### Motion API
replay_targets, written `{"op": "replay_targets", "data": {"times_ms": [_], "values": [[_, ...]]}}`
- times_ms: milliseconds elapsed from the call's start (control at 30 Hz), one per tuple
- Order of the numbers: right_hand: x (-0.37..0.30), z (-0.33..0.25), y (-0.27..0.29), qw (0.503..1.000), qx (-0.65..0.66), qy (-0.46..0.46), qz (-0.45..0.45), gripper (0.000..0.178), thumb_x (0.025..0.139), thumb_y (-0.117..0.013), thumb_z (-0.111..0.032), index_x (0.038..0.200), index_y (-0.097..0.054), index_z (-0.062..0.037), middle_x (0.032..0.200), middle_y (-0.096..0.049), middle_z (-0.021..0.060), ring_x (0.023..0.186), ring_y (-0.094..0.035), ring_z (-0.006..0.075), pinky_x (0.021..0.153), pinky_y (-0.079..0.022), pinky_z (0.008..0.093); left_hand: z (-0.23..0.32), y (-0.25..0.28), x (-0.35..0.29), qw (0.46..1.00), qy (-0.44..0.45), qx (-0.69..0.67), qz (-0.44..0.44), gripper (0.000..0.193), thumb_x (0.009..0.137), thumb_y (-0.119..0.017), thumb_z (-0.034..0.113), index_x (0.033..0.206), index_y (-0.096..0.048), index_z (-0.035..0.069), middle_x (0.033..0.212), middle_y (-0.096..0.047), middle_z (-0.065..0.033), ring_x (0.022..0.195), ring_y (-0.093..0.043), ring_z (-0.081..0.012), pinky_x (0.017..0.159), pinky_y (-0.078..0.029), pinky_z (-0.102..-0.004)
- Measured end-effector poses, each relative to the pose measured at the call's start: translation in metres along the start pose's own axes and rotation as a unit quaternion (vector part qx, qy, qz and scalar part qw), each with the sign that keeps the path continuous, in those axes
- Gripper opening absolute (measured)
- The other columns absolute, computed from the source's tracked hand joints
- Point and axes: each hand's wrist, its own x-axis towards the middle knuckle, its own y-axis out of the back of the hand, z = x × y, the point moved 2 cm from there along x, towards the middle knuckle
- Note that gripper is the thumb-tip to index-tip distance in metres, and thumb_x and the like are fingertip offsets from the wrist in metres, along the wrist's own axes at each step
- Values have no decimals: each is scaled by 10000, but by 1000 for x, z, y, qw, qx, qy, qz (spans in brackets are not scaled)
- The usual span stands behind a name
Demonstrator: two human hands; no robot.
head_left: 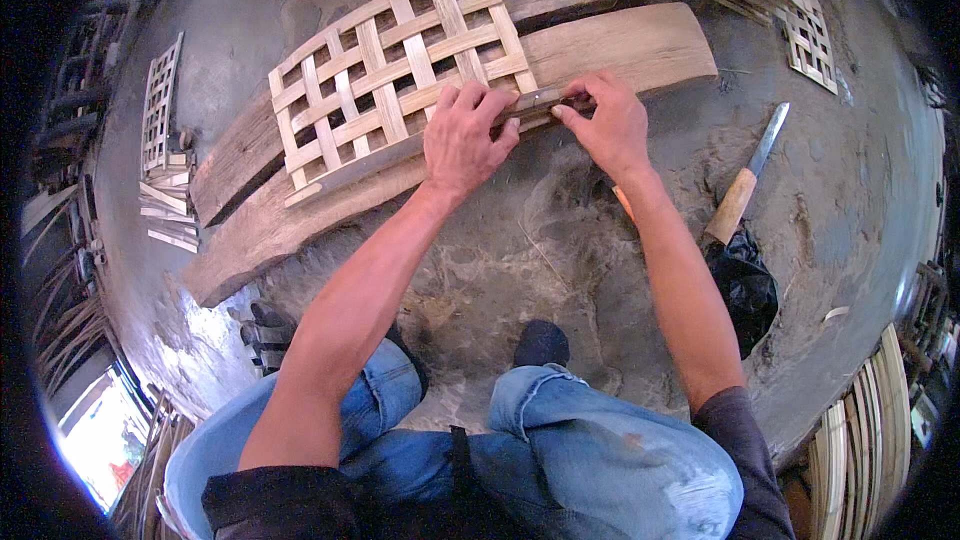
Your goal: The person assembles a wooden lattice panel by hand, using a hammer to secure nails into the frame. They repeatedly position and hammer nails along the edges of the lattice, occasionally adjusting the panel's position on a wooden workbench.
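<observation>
A woven lattice panel of pale flat strips (pixel 375 65) lies across two thick wooden planks (pixel 630 45) on the floor. Along its near edge runs a long, narrow greyish strip (pixel 375 165), whose material I cannot make out. My left hand (pixel 465 135) is closed on this strip at the panel's near right corner, thumb and fingers pinching it. Just right of the corner, my right hand (pixel 607 128) pinches the strip's end between thumb and forefinger. A short stretch of the strip shows between the two hands; the fingertips partly hide it.
A knife with a wooden handle (pixel 735 202) lies on the floor to the right, beside a black plastic bag (pixel 742 290). An orange object (pixel 623 202) is partly behind my right forearm. More lattice panels (pixel 812 50) and bundled strips (pixel 860 420) stand around.
</observation>
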Motion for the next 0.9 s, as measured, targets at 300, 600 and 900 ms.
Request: {"op": "replay_targets", "data": {"times_ms": [300,600,900], "values": [[-94,19,25,988,-48,-36,145,351,769,-779,-179,1080,-654,-74,1044,-624,124,1010,-589,351,875,-482,439,-3,0,-5,1000,8,6,14,284,750,-733,211,1026,-683,167,933,-588,-39,866,-550,-266,751,-510,-382],[-160,54,37,993,-92,-64,22,369,819,-739,-116,1150,-600,-32,1051,-592,159,956,-589,360,840,-488,419,1,0,-2,999,4,-34,30,266,760,-744,232,1013,-689,173,936,-602,-22,885,-562,-247,763,-522,-364],[-102,-20,44,995,74,-54,-35,312,1024,-504,-334,1020,-533,-24,831,-558,230,780,-581,429,667,-448,476,-4,4,-5,999,2,-29,19,266,761,-743,218,1016,-676,176,944,-610,-20,900,-563,-242,770,-533,-360]]}}
